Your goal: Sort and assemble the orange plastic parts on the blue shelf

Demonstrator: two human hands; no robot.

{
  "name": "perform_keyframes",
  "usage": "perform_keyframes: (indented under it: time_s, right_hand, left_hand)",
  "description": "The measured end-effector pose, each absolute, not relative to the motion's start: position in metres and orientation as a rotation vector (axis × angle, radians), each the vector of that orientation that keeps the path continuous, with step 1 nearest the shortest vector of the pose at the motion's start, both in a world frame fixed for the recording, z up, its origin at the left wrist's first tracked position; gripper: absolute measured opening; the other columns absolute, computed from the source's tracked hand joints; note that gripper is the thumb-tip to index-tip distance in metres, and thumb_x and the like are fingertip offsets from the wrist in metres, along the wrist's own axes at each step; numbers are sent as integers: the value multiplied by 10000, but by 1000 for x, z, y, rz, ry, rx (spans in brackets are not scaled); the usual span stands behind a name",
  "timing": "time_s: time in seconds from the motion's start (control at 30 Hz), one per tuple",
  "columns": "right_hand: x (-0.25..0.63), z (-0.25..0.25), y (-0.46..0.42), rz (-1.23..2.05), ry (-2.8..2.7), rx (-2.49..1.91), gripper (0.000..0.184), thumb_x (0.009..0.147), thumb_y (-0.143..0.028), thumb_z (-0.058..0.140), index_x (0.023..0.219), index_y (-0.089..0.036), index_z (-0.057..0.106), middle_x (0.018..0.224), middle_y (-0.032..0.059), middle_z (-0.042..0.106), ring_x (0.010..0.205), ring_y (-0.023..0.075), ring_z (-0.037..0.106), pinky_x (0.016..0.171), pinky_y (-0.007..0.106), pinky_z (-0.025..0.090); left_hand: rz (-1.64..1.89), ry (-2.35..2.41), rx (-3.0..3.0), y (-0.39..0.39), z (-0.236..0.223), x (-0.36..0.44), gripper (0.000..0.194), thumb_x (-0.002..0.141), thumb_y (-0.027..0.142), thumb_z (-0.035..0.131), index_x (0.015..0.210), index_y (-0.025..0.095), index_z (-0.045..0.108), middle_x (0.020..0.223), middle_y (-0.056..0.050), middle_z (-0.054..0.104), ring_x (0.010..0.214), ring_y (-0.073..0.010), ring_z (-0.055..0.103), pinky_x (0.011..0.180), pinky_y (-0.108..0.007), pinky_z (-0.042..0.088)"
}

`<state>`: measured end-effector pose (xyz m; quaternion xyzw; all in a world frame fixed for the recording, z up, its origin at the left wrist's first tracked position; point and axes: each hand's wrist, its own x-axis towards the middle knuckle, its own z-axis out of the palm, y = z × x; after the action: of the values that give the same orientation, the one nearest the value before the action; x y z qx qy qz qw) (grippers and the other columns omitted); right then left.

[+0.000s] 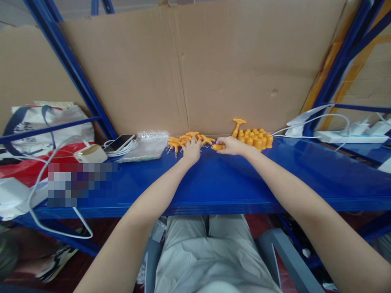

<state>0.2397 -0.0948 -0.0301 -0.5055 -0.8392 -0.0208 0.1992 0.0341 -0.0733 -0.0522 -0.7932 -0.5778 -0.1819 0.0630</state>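
My left hand (192, 152) lies over a pile of orange corkscrews (175, 143) with T-shaped handles and metal spirals, its fingers stretched out onto them. One corkscrew handle (207, 140) sticks out to the right of that hand. Between thumb and fingers, my right hand (229, 145) grips an orange corkscrew sleeve (218, 147), lying sideways just above the blue table. Behind and right of it, several orange sleeves (258, 139) stand upright in a tight group. At that group's back left, a corkscrew (239, 127) stands upright with its T-handle on top.
The blue table (214, 183) ends at a front edge near my lap. Left are a clear plastic bag (145, 146), a phone (119, 142), a white charger (91, 154) and cables. A cardboard sheet (214, 69) walls the back. A power strip (351, 136) lies right.
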Motion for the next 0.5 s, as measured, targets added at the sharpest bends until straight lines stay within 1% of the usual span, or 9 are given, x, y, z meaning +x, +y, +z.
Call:
perform_keyframes:
  time_s: [0.13,0.2,0.27,0.4,0.5]
  right_hand:
    - [235,-28,-98,-77,-2370,-1385,234,827,-262,712,1042,-171,706,1031,82,767,891,213,700,761,271,468]
    - [233,-26,-100,-94,-2384,-1391,232,840,-267,707,1053,-176,710,1033,81,770,890,214,704,760,269,468]
    - [233,-24,-102,-139,-2391,-1439,236,855,-268,696,1073,-179,713,1045,86,772,908,221,708,767,271,468]
    - [233,-20,-106,-291,-2383,-1611,251,892,-265,643,1113,-176,722,1098,109,769,988,253,714,790,291,475]
    - [233,-19,-108,-302,-2422,-1600,269,905,-282,618,1125,-179,732,1096,103,772,1000,256,716,802,294,485]
  left_hand:
    - [-593,-1694,-2415,-65,-60,32,415,975,224,457,1373,254,569,1635,-153,351,1381,-440,456,1063,-673,440]
    - [-613,-1672,-2408,-62,-63,31,394,967,272,508,1354,251,580,1613,-153,386,1343,-439,492,1052,-654,459]
    - [-601,-1678,-2392,-61,-62,31,386,961,284,536,1339,229,591,1599,-161,407,1333,-434,505,1061,-624,465]
    - [-536,-1721,-2349,-67,-58,34,367,982,273,508,1326,188,602,1604,-160,399,1345,-411,507,1091,-559,454]
    - [-519,-1745,-2329,-71,-56,35,357,995,270,489,1316,172,612,1605,-165,392,1343,-391,515,1103,-514,445]
